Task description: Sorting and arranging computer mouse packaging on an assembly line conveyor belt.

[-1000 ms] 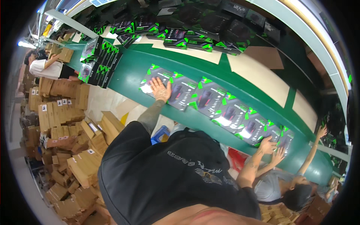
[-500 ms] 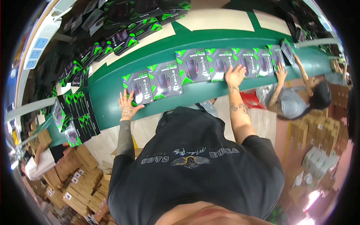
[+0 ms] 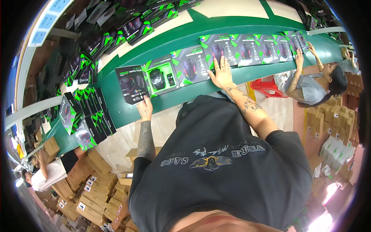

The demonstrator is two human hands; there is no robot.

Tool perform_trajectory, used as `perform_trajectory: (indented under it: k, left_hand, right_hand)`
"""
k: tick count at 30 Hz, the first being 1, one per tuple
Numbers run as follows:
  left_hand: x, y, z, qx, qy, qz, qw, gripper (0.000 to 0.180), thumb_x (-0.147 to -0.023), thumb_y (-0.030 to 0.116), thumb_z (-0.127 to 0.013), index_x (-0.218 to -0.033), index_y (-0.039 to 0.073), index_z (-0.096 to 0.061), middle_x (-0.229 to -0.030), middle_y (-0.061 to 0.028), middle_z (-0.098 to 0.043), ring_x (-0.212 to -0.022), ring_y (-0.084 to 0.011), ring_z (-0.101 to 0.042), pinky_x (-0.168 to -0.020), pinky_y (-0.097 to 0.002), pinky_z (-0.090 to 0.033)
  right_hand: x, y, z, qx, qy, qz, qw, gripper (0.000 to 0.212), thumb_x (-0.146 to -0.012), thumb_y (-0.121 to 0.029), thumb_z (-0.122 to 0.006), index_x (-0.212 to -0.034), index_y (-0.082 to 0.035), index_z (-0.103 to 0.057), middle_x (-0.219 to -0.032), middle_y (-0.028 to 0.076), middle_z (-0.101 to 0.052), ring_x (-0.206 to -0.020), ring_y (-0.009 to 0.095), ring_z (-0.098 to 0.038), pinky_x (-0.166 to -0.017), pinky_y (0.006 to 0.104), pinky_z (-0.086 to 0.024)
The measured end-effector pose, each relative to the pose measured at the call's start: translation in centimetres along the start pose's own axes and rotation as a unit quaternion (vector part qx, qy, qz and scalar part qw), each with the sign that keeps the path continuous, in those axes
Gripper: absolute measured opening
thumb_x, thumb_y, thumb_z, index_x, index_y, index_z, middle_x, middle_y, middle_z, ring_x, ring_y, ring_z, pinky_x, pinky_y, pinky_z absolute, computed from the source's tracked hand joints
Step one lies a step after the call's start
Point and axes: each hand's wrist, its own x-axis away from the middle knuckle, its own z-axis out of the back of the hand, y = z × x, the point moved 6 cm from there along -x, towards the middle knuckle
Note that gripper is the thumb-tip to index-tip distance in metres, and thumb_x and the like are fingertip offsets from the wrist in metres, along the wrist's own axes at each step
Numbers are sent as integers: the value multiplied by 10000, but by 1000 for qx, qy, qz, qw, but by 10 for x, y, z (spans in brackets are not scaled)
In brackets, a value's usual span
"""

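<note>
A row of black and green computer mouse boxes lies along the green bench. The leftmost box (image 3: 167, 91) has its front cover flap (image 3: 131, 87) swung out to the left. Inside it a black mouse (image 3: 157, 79) shows in a bright green surround, with a small dark item beside it. My left hand (image 3: 144, 109) grips the lower right corner of that flap, thumb on top. My right hand (image 3: 222, 74) lies flat, fingers stretched, over the lower part of a closed mouse box (image 3: 217, 45), two places along to the right.
More boxes stack along the back shelf and at the bench's left end (image 3: 92, 110). A co-worker (image 3: 309, 87) on the right has both hands at the far boxes, near a red stool (image 3: 266, 89). Another person (image 3: 48, 176) is at far left. Brown cartons (image 3: 98, 193) cover the floor.
The leftmost box's cover has been opened leftward by my left hand. My right hand has come down flat onto a box. The whole view has shifted somewhat.
</note>
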Motion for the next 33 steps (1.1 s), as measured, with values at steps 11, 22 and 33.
perform_trajectory:
  k: [11,22,33]
  left_hand:
    - [100,-6,-38,298,-11,243,923,486,-955,362,-401,-1100,-68,-573,-1053,-167,-622,-1013,-202,-572,-904,-295,-401]
    - [65,73,-3,101,180,4,979,593,-835,242,-615,-1287,-52,-368,-1309,-225,-400,-1227,-371,-362,-998,-418,-320]
    - [-28,189,-147,-182,-231,-263,919,1056,-605,588,-699,-1369,6,-260,-1416,-225,-247,-1295,-407,-254,-1023,-509,-262]
  right_hand:
    - [30,3,24,-93,1,23,995,645,-795,-336,-608,-1278,36,-396,-1360,301,-273,-1234,446,-307,-1031,447,-277]
    - [14,2,35,-330,-159,-266,892,614,-730,-347,-632,-1188,43,-512,-1088,234,-579,-1044,318,-547,-895,354,-418]
    - [-22,-17,1,-495,-86,-336,797,518,-805,-277,-618,-1216,6,-480,-1084,122,-596,-933,197,-587,-803,292,-459]
